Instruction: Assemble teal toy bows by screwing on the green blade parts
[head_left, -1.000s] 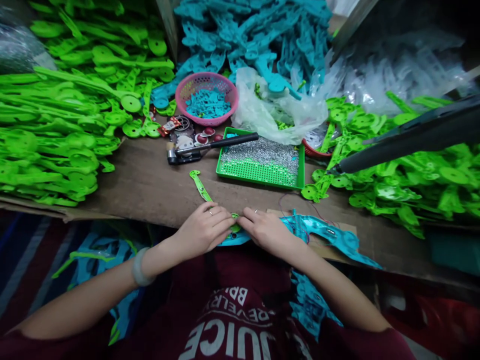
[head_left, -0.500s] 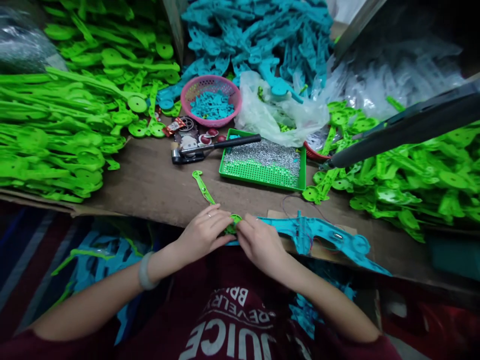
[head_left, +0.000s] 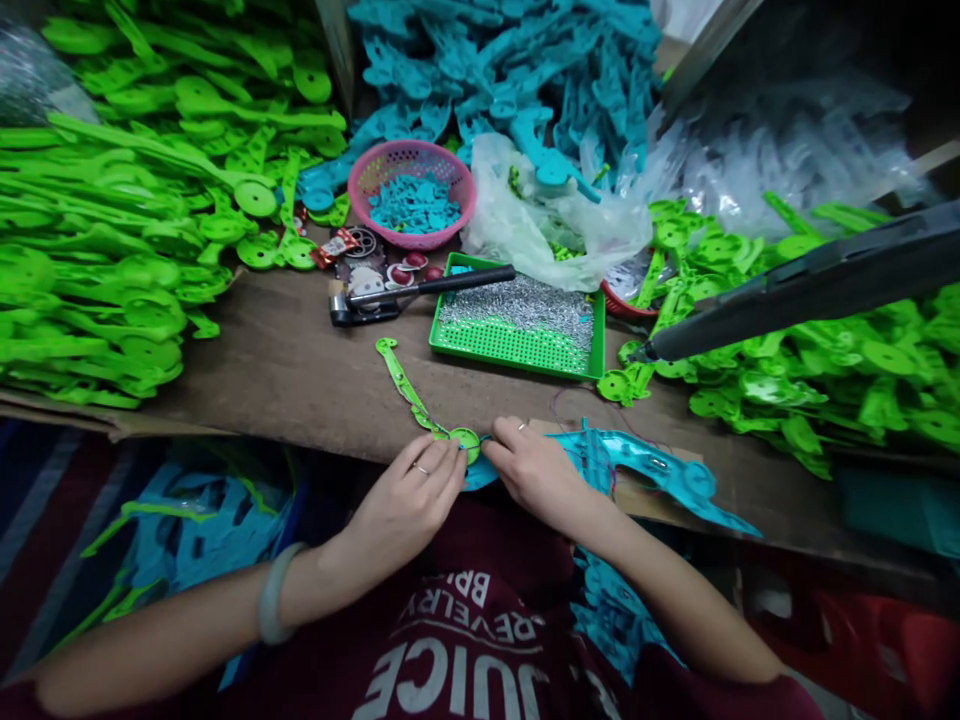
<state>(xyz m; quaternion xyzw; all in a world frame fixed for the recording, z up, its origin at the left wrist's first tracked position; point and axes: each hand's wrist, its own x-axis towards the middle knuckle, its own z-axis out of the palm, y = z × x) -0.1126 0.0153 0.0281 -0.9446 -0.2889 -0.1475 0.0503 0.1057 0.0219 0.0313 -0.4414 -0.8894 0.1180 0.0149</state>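
My left hand [head_left: 409,505] and my right hand [head_left: 536,470] meet at the near edge of the brown table [head_left: 300,375]. Between their fingertips lies the round end of a long green plastic arm [head_left: 409,390] that reaches up and left across the table. Under that round end sits a blue plastic shell [head_left: 645,470] that stretches off to the right with thin wires on it. Both hands have their fingers curled and pinched on the green and blue pieces where they overlap.
Heaps of green parts [head_left: 112,230] lie at the left and at the right [head_left: 810,350], a blue heap [head_left: 510,70] at the back. A pink basket [head_left: 412,195], a green tray of small metal screws [head_left: 525,325], a hammer-like tool [head_left: 405,295] and a dark bar [head_left: 810,290] stand near.
My left hand has drawn back toward me, uncovering the green arm's round end. The blue shell has shifted slightly under my right hand.
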